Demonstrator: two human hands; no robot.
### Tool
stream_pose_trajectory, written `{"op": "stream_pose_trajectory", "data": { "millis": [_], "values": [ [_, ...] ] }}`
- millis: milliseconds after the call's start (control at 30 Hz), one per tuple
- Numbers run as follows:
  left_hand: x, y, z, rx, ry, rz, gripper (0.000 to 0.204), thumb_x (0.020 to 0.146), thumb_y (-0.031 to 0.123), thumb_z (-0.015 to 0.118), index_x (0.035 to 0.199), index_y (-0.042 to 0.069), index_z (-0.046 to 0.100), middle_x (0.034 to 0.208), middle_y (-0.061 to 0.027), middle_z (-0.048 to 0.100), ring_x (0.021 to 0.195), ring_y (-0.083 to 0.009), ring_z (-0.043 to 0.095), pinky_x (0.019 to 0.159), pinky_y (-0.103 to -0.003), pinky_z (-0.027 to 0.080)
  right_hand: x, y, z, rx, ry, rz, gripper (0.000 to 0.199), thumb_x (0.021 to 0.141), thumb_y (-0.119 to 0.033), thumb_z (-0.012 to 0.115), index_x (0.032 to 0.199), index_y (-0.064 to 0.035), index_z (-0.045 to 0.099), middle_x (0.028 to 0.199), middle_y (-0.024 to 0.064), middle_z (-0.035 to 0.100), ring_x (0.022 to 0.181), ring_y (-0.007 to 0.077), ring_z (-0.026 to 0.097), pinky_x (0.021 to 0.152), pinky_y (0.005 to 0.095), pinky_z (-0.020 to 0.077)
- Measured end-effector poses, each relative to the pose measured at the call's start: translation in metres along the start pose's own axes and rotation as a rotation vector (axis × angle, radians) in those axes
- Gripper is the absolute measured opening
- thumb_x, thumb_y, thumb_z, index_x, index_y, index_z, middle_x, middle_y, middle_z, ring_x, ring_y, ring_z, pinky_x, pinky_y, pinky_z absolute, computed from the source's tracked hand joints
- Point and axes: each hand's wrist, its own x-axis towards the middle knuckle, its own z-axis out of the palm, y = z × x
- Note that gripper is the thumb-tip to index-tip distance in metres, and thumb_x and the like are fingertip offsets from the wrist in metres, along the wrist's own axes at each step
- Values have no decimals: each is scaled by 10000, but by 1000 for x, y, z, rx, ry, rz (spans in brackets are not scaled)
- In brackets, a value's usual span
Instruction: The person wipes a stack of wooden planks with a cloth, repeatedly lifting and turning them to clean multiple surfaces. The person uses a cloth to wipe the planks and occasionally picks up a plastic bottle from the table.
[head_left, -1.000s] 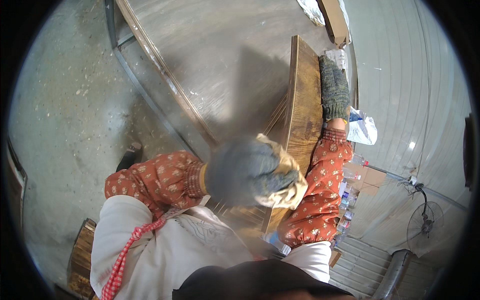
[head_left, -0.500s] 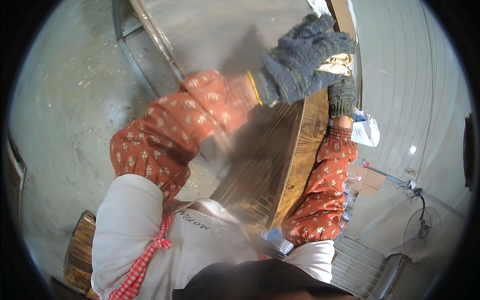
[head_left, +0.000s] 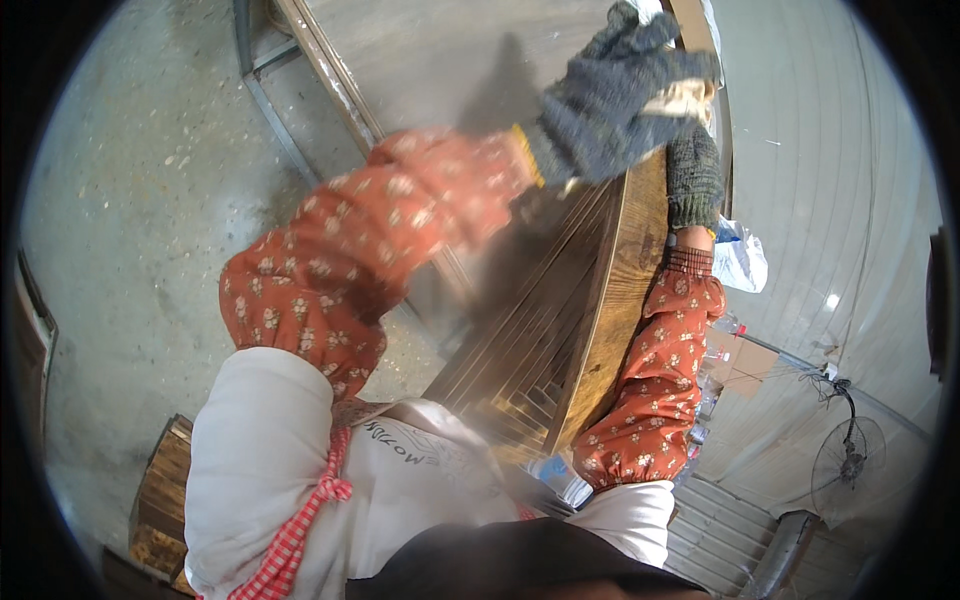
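Left grip (head_left: 615,105) clamped on pale cloth (head_left: 690,98); right grip (head_left: 693,180) around wooden panel (head_left: 600,300)

Blurred left hand (head_left: 615,95), cloth (head_left: 690,98) half-hidden.

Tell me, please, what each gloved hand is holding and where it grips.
The left hand clutches a pale cloth at the wooden panel's far end; the right hand grips the panel's right edge.
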Motion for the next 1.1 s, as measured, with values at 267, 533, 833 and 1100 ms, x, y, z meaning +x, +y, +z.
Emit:
{"op": "stream_pose_trajectory", "data": {
  "millis": [267,533,833,1100],
  "values": [
    [-56,123,-12,-144,-32,-106,483,892,268,660,1340,122,557,1431,-182,455,1384,-359,359,1177,-524,181,17,24,26,-122,120,-357,456,941,-94,456,1393,-134,501,1347,135,556,1226,302,539,1053,408,423],
    [-25,17,13,-239,105,-301,499,796,89,738,1266,95,570,1373,-170,479,1292,-339,467,1084,-439,388,14,1,2,-20,38,-177,445,939,-102,465,1379,-140,513,1298,156,583,1184,319,565,1029,419,438],
    [-113,129,-12,-914,-54,-648,630,880,17,637,1442,21,352,1277,-39,539,1174,-145,549,1096,-329,378,12,5,2,-128,157,-369,535,897,-41,496,1420,-149,458,1288,156,579,1169,337,569,1005,442,456],
    [-15,51,2,-493,344,-554,496,937,135,616,1381,23,426,1178,-95,585,1050,-186,565,902,-316,474,11,1,0,-152,144,-351,544,883,-37,522,1412,-153,472,1284,156,579,1154,331,574,995,432,462]
  ]
}}
